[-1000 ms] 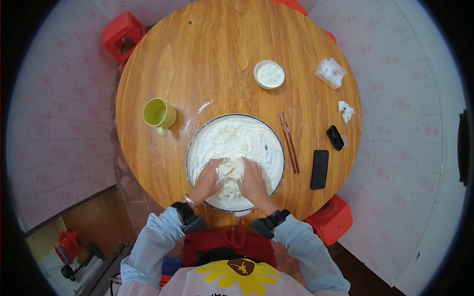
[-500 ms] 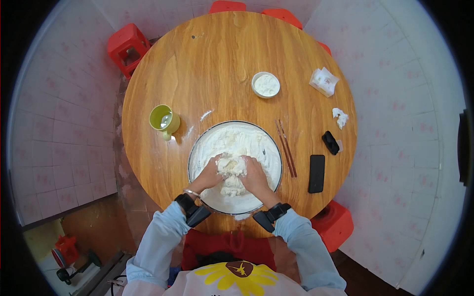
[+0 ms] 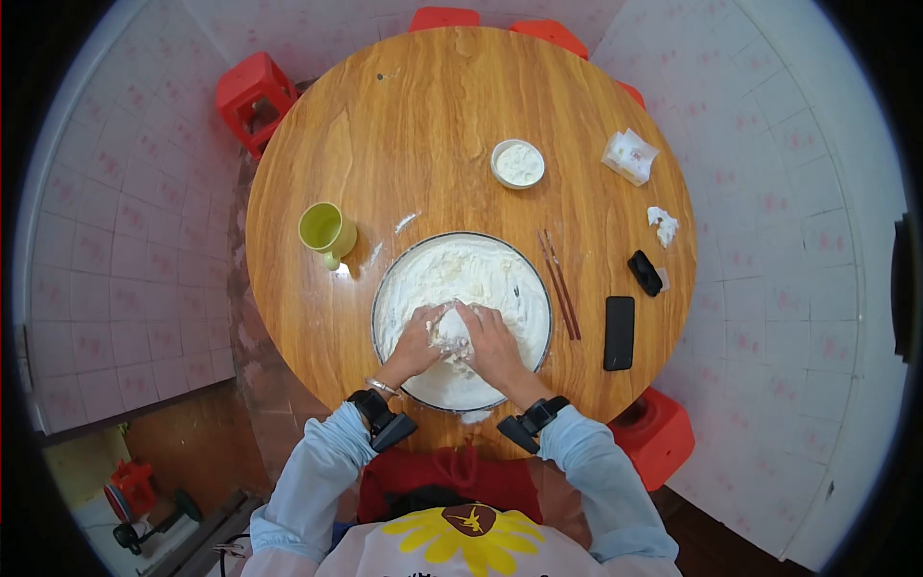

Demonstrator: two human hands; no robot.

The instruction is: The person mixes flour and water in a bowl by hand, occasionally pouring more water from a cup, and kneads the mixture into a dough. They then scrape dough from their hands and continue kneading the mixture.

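Note:
A lump of dough [image 3: 450,334], floury and rough, lies between my two hands inside a wide round tray [image 3: 376,317] with a dark rim. My left hand [image 3: 417,338] presses its left side, fingers curled around it. From the right, my right hand [image 3: 488,337] wraps over the same lump. Part of the dough is hidden under my fingers. Loose white flour [image 3: 461,264] coats the bottom of the tray, thickest toward the far side.
A green mug [image 3: 327,231] stands left of the tray. Beyond it sits a white bowl of flour [image 3: 519,164]. To the right lie chopsticks [image 3: 561,288], a black phone [image 3: 619,333], a small black object [image 3: 644,274], crumpled tissue [image 3: 662,226] and a tissue pack [image 3: 630,157]. Red stools [image 3: 256,101] surround the wooden table [image 3: 413,125].
My hands have closed in over the dough, the right fingers now reaching across its top. The lump looks more compact, gathered into one piece. The view has shifted slightly.

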